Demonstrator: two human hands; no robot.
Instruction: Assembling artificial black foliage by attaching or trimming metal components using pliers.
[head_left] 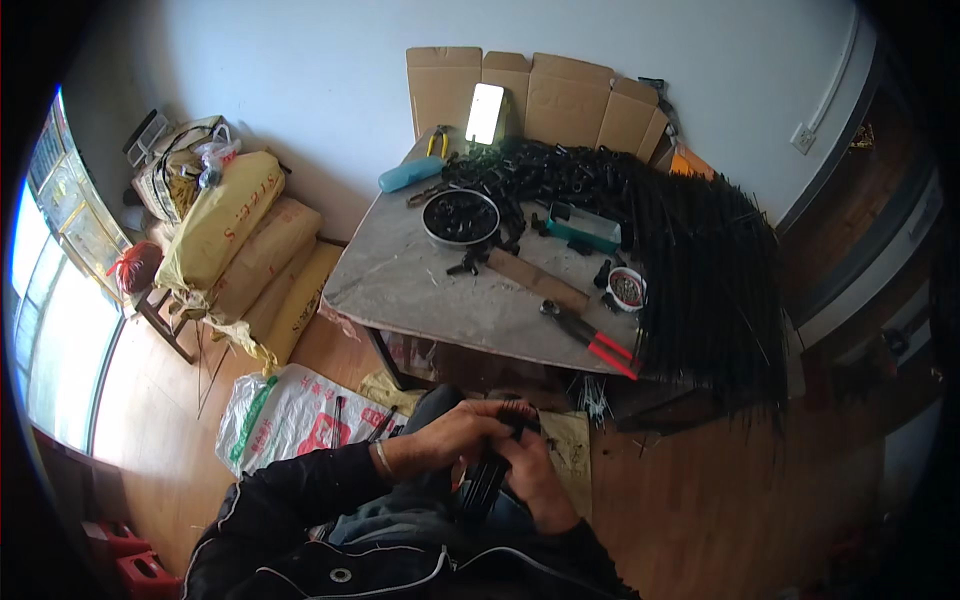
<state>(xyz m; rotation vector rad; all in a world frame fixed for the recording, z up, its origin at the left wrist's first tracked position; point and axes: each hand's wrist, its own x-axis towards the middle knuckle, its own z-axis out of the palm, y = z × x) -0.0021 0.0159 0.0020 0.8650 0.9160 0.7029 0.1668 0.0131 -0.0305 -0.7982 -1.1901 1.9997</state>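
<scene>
Jacket (380, 565) in front, black bundle (483, 488) in grip

Just past your jacket, you hold the bundle over your lap (385, 527), short of the table (390, 270). Your left hand (462, 432) grasps its upper end, and your right hand (535, 472) closes around its side, slightly lower. Your fingers hide whether a smaller part is pinched there too.

If either grip slackens, the bundle's slim pieces could slide apart and drop. The black rods (712, 290) overhang the table's right side; a brushed elbow might drag some onto the floor (680, 490). Your red-handled pliers (602, 348) reach the front edge, so a knock could tip them off. The small cup (611, 296) just beyond them might spill if they swing.

As for writing, the yellow sacks (225, 220) carry red lettering, bent by folds, and the white bag (290, 415) has red and green print, partly creased. You can make out no clear brand. The phone (485, 113) glares too brightly to read.
</scene>
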